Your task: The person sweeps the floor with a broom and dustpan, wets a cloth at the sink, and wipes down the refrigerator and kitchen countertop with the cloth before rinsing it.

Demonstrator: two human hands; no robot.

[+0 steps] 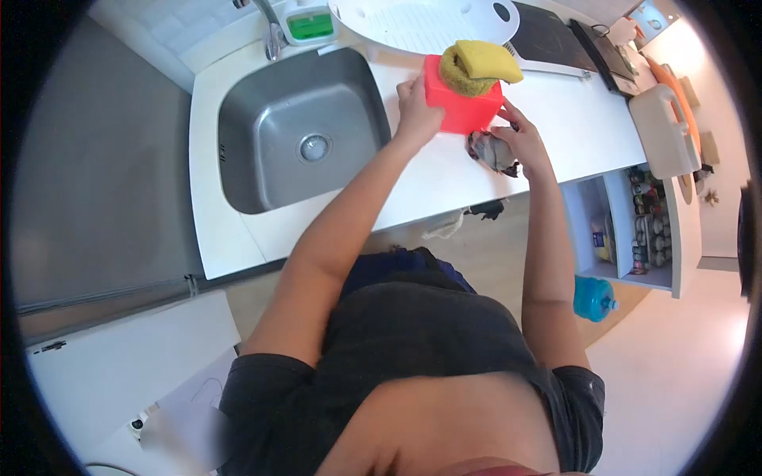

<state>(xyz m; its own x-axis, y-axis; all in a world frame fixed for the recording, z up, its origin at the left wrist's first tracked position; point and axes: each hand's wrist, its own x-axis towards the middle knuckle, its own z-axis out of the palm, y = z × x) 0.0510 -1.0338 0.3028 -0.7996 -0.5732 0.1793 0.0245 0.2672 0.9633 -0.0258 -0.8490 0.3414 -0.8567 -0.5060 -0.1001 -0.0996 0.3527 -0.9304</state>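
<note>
A red box-shaped container is on the white counter, right of the sink. On top of it sit a round greenish scrubber and a yellow sponge. My left hand grips the container's left side, fingers around its edge. Beside the container's lower right corner, my right hand has its fingers bent around a crumpled grey and dark cloth-like bundle, which rests near the counter's front edge.
The steel sink with its faucet lies left. Behind are a green sponge tray, a white drying rack and a dark hob. An open drawer, a beige jug and a blue bottle are right.
</note>
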